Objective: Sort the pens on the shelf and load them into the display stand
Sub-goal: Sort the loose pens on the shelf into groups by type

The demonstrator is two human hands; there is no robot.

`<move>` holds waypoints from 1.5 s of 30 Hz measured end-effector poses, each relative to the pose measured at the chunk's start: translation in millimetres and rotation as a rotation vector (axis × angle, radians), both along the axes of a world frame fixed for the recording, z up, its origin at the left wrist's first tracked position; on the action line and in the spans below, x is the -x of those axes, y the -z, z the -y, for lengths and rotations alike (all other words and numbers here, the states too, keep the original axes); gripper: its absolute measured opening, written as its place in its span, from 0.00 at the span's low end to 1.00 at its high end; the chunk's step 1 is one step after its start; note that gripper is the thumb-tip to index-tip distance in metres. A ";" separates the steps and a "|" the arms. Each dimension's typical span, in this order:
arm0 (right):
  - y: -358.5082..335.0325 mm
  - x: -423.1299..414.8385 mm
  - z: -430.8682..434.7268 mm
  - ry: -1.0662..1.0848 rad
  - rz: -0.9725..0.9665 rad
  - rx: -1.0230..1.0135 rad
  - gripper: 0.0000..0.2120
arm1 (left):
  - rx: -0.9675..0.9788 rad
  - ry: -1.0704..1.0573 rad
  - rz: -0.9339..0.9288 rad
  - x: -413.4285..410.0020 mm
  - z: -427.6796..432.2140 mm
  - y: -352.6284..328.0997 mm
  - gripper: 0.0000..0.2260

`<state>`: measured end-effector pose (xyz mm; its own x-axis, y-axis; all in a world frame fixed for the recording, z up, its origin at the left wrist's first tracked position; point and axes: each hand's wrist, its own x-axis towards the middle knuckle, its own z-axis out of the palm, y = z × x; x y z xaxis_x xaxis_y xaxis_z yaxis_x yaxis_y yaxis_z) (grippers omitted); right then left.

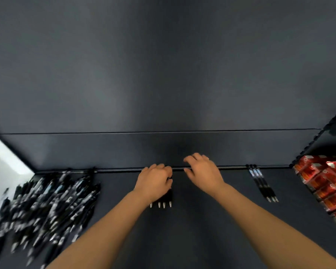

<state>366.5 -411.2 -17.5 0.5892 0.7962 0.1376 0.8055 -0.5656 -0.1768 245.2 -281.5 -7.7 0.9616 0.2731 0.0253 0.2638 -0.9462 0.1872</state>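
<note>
Pens point(161, 203), four of them, lay side by side at the middle of the dark shelf point(202, 226), and only their silver tips peeked out, pointing back toward the person. And the left hand point(153, 181) was right on top of them, its fingers curled down over the black barrels and gripping the little row. Most of each barrel was hidden beneath the palm.

Just beside it, the right hand point(204, 171) hovered near the shelf's back edge. Its fingers were loose and gently bent, and it held nothing. The two hands were close together but not touching.

Out to the left sprawled a big loose heap point(47, 206) of black pens, tips mostly toward the near edge. It was blurred, so there was no counting them. Well apart on the right lay three more pens point(262, 183), neatly lined up and touching one another, slanted with their tips toward the front.

Farther right, at the shelf's end, stood stacked red packets point(326, 185). Behind everything rose a plain dark back panel point(163, 74), and a pale surface point(2, 158) showed at the far left.
</note>
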 end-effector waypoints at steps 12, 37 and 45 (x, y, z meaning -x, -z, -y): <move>-14.5 140.6 -142.8 -0.162 -0.203 0.056 0.12 | -0.015 -0.194 -0.023 161.1 -137.9 -11.8 0.10; 42.6 207.5 -216.0 0.455 -0.888 0.073 0.18 | 0.049 -0.082 -0.109 214.2 -185.5 28.9 0.12; 57.5 208.3 -224.4 0.489 -0.982 -0.146 0.09 | 0.021 -0.063 -0.158 210.5 -183.8 31.1 0.15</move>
<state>158.2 -186.8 -75.0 0.7406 0.4616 -0.4883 -0.0264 -0.7061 -0.7076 34.7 -97.8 -38.8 0.9342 0.3317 -0.1315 0.3501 -0.9232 0.1586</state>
